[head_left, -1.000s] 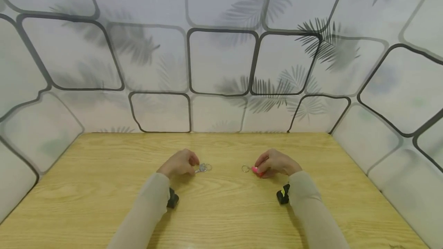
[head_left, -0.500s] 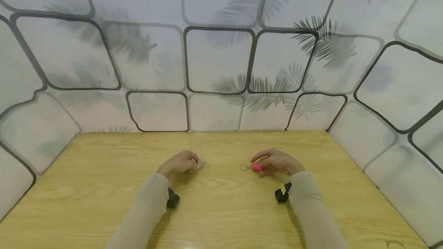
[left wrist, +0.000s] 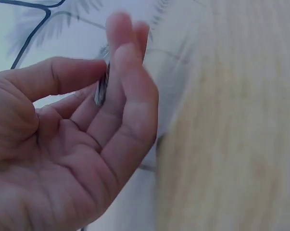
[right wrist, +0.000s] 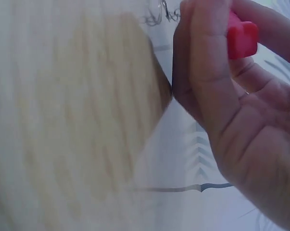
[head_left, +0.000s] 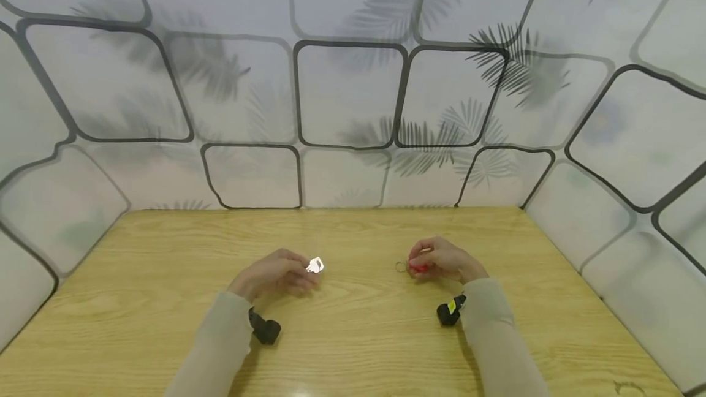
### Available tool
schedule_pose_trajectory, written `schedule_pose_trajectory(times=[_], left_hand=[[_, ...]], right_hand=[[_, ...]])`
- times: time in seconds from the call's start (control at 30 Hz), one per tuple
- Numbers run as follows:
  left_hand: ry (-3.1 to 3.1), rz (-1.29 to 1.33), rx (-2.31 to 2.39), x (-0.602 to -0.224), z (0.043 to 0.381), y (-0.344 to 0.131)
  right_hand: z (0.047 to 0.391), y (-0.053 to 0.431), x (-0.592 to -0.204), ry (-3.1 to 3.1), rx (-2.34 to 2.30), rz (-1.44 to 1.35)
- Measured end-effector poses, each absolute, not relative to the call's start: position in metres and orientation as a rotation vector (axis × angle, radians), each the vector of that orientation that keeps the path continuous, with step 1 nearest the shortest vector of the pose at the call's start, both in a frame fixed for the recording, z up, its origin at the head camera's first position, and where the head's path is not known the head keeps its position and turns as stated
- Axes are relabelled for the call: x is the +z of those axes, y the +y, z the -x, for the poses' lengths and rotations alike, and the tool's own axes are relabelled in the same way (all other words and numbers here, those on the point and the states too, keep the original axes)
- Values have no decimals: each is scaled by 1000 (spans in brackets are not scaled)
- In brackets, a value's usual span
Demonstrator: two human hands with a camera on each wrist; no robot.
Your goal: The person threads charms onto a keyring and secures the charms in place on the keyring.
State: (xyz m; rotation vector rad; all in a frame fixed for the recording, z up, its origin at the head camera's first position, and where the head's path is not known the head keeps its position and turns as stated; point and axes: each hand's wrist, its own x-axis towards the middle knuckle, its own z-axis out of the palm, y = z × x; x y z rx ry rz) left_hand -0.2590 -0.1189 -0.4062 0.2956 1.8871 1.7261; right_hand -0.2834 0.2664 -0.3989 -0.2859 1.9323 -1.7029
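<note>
My left hand [head_left: 278,276] pinches a silvery key [head_left: 315,265] between thumb and fingers; it glints brightly in the head view. In the left wrist view the thumb presses the key [left wrist: 102,86] edge-on against the fingers, which hide part of it. Across from it, my right hand [head_left: 444,260] grips a small pink-red keychain [head_left: 418,267]. A thin metal ring [head_left: 401,266] sticks out from the keychain toward the left. Seen from the right wrist, the block-shaped red end of the keychain [right wrist: 242,39] shows between the fingers, with a bit of chain [right wrist: 169,12] beyond them.
Both hands are over a light wood-grain table [head_left: 353,336]. Pale patterned cloth [head_left: 353,97] rises behind the table and along both sides. A black wrist camera [head_left: 266,331] sits under the left wrist, another black camera [head_left: 449,312] under the right.
My left hand has turned and drawn slightly left, bringing the key's bright face into view. The right hand has closed its fingers further round the keychain and shifted slightly right.
</note>
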Motion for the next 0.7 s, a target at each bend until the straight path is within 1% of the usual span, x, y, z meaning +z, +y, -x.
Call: schedule_pose_trajectory(times=[0.3,0.47,0.7], left_hand=[[1574,-338,1935,-416,247,-124],[1521,-394,1975,-419,242,-123],[1510,-393,2025,-424,239,-120]], right_hand=[[275,269,-403,1879,-1738,316],[270,267,-408,1839,-1795,335],[265,262,-409,1800,-1767,401]])
